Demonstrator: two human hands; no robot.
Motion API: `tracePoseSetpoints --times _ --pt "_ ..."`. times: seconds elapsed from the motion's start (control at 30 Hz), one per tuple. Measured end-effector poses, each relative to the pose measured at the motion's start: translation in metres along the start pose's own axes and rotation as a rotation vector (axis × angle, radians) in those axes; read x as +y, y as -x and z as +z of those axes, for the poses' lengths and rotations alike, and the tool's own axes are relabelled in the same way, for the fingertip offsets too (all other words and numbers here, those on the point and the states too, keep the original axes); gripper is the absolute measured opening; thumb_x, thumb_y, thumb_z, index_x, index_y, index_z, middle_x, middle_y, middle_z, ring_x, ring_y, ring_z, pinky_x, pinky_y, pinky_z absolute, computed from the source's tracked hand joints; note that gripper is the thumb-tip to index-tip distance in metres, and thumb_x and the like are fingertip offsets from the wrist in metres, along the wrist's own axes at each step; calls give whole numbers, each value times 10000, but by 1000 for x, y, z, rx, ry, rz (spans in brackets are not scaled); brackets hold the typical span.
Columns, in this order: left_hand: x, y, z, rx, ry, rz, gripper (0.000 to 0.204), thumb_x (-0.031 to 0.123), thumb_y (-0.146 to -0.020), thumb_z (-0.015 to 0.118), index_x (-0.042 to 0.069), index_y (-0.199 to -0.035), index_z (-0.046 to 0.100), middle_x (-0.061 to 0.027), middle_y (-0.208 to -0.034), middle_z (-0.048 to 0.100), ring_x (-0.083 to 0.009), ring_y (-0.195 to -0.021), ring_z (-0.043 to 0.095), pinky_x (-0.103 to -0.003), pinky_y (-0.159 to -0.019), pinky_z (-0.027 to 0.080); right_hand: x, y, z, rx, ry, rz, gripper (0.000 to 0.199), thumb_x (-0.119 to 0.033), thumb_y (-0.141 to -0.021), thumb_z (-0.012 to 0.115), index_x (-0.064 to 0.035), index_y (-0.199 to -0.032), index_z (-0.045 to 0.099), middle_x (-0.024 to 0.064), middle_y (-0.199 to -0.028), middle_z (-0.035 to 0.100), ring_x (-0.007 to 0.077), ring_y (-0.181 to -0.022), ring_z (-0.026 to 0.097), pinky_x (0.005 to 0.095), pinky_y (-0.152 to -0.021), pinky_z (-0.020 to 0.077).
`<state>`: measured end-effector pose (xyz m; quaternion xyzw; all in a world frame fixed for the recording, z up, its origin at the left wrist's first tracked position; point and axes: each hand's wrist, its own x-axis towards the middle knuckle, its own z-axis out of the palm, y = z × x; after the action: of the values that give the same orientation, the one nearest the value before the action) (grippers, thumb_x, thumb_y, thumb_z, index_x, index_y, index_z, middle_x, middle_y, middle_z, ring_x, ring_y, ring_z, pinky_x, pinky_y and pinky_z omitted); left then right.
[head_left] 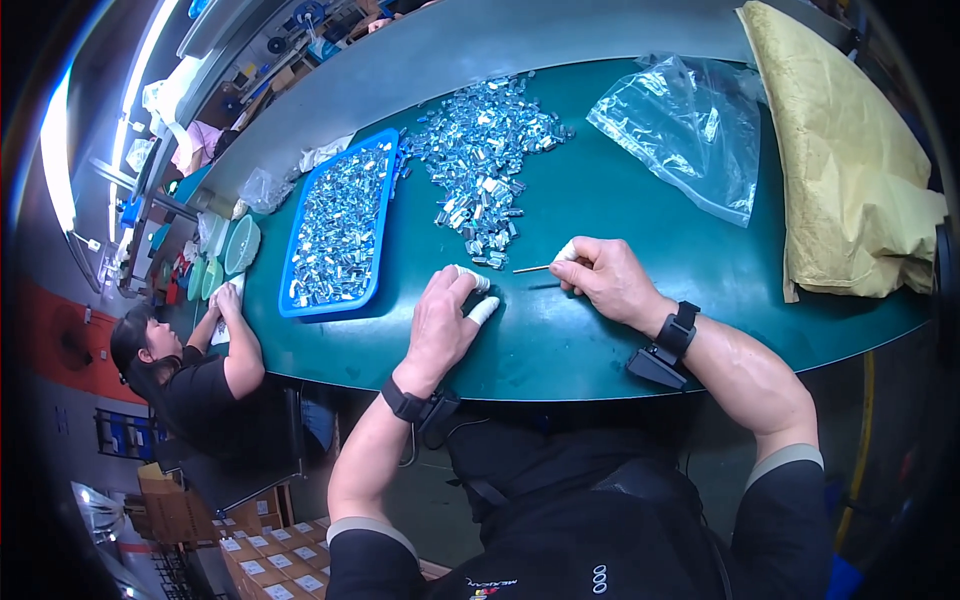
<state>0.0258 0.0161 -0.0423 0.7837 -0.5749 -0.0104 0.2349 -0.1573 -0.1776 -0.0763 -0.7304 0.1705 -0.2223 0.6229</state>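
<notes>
Black clothing (590,535) lies behind left hand (441,320), thumb apart, and right hand (612,280), pinching rod (530,269) at one end, presumably for reach.

Right fingers (573,271) pinching rod (532,269), shiny pieces (490,130)
</notes>
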Motion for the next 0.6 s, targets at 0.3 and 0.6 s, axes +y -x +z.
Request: tracePoseSetpoints --times 0.3,0.6 --pt "-4 11 3 153 10 75 223 62 -810 822 46 -1003 711 -110 -1024 682 -334 -983 633 -425 -846 526 5 1 0 -53 -4 5 214 -209 -988 691 -12 -923 741 37 -735 717 100 -645 634 295 -601 485" --pt "19 14 18 70 400 -134 157 23 -901 778 6 -1042 711 -89 -942 738 -167 -846 704 -311 -754 559 -6 5 3 -143 84 -4 193 -181 -1004 680 -3 -965 747 54 -774 724 110 -689 644 289 -641 502"
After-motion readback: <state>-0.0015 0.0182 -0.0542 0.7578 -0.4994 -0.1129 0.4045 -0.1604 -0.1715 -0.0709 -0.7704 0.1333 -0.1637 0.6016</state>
